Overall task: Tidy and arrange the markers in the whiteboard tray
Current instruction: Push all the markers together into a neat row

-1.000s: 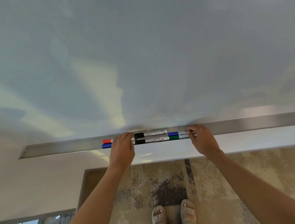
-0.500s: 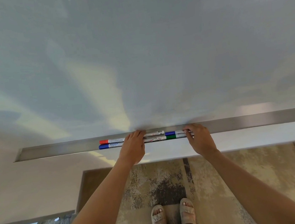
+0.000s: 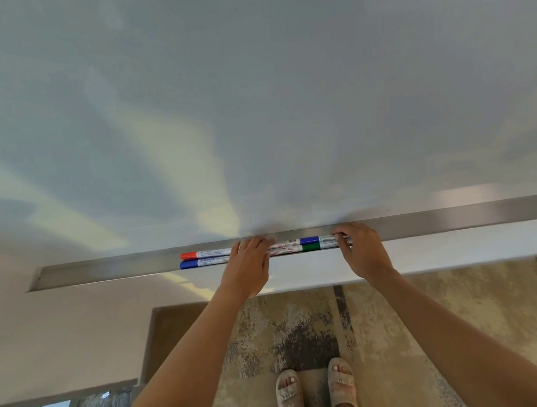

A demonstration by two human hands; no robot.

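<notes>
Left hand [image 3: 249, 266]: fingers laid flat across the middle of the markers, pressing, not pinching.
Right hand [image 3: 362, 251]: fingertips curled against the right ends of the markers; whether it pinches one, I cannot tell.
Markers: red-capped marker [image 3: 205, 253] behind blue-capped marker [image 3: 205, 262], another pair to their right, in two touching rows mid-tray.
Tray [image 3: 106, 269]: metal ledge along the whiteboard [image 3: 248, 104] bottom edge.
Advice: push ends inward gently, keeping rows flat against the tray's back wall.

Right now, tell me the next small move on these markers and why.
Probably press both hands inward: the left hand and right hand bracket two rows in the tray, but the red-capped marker and blue-capped marker ends look slightly uneven.
</notes>
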